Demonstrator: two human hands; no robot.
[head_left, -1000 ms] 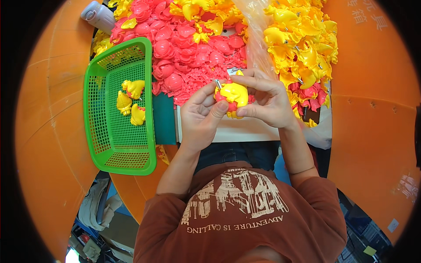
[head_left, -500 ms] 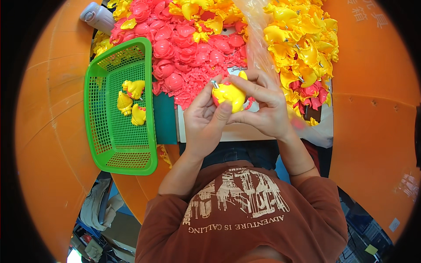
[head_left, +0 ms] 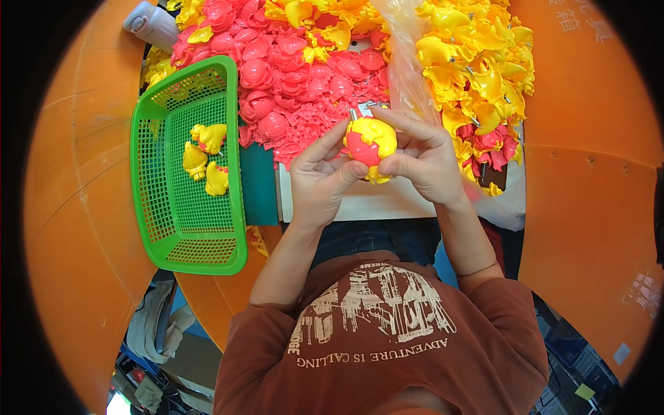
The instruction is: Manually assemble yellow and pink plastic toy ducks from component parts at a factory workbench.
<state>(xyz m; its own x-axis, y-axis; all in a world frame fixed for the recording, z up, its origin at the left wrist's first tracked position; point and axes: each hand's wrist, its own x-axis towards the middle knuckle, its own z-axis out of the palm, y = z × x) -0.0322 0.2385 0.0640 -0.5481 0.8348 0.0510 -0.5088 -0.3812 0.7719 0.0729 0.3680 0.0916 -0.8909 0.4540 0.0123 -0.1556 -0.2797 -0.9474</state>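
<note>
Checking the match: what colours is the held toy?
Toy: yellow and pinkish red, best in head view.

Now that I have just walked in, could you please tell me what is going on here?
A person holds a yellow-and-pink plastic piece between the left hand and right hand, above a white work surface. Three mostly yellow pieces lie in the green basket to the left. Pink parts are heaped beyond the hands, yellow parts farther right.

From where I stand, I see orange panels on both sides of the white surface. At lower left, pale cloth hangs near a box, and a small patch of light is very bright.
</note>
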